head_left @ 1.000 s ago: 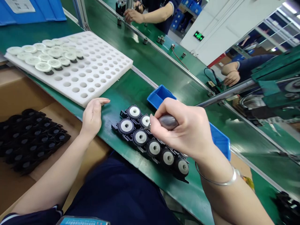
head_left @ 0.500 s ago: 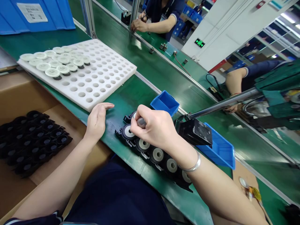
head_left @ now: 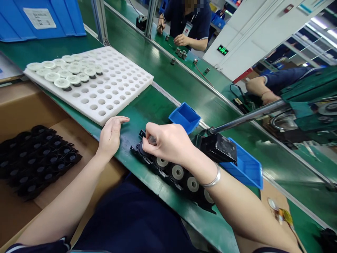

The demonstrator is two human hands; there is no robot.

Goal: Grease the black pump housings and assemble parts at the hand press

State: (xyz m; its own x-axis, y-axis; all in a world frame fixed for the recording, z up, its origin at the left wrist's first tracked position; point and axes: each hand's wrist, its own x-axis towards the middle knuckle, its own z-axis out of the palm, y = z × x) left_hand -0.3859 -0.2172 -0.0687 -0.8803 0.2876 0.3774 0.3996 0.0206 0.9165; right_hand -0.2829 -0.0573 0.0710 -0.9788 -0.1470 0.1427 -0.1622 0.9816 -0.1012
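My right hand (head_left: 168, 146) is closed around a grey, rounded tool handle (head_left: 152, 140), whose lower end is hidden by the fingers. It is over the far-left end of a row of black round housings (head_left: 168, 174) with pale ring-shaped centres (head_left: 177, 172). My left hand (head_left: 112, 135) rests by the near corner of the white foam tray (head_left: 118, 102), fingers stretched out and holding nothing. Pale discs on dark stems (head_left: 62, 83) stand in the holes at the tray's far-left part.
A cardboard box (head_left: 65, 128) with stacked black housings (head_left: 39, 158) lies at left. Blue bins (head_left: 185, 117) and a black metal block (head_left: 219, 147) stand beyond the row. A large blue crate (head_left: 65, 17) is at the back left. A co-worker (head_left: 186, 24) sits across the conveyor (head_left: 184, 77).
My right hand has shifted slightly left with the tool, now covering more of the leftmost housing. My left hand stays nearly still. The co-worker's hands across the belt have moved apart.
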